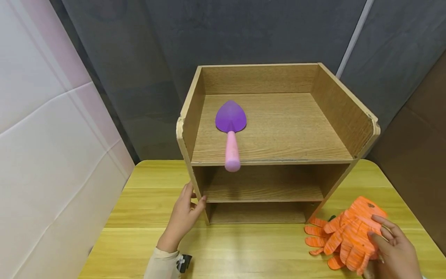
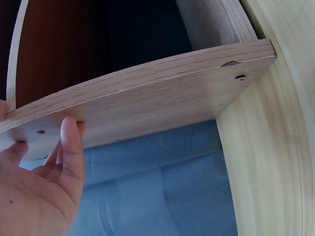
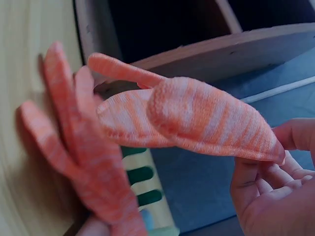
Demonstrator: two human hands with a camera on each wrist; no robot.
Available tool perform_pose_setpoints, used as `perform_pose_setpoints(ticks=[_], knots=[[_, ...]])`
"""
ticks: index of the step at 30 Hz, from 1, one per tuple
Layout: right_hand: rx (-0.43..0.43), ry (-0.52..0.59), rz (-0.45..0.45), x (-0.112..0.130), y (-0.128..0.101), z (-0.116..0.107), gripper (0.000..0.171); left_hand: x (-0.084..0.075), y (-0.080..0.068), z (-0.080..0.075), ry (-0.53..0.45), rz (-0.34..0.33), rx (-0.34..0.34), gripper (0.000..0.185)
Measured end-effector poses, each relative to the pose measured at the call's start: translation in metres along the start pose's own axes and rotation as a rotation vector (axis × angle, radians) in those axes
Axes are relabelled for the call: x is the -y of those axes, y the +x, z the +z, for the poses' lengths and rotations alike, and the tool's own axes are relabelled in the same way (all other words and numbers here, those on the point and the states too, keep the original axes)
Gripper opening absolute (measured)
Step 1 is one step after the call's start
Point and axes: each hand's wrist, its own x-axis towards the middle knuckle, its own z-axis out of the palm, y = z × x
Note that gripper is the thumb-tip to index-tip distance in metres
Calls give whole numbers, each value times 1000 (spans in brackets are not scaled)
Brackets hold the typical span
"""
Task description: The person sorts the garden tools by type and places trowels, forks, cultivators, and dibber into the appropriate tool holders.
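A purple trowel (image 1: 230, 130) is held on the wooden shelf's (image 1: 195, 104) top tier, frame centre; orange gloves (image 1: 345, 236) are pinched by the right hand (image 1: 395, 252) at lower right, while the shelf's side is touched by the left hand (image 1: 182, 217), its grip spread.

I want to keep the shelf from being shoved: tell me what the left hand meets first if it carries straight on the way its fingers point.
The left hand already has its fingers against the wooden shelf unit's left side panel, so it meets that panel at once.
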Motion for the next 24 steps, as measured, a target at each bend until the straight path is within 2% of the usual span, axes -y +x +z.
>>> perform_pose_setpoints(ticks=[2, 8, 16, 24], knots=[[-14, 30, 9, 4, -2, 2, 56, 0, 0, 0, -1, -2, 1, 52], [0, 228, -12, 10, -12, 4, 58, 1, 0, 1, -4, -18, 11, 52], [35, 299, -93, 17, -23, 5, 59, 0, 0, 0, -9, -39, 16, 53], [91, 315, -186, 31, -34, 12, 54, -1, 0, 0, -5, -35, 13, 54]])
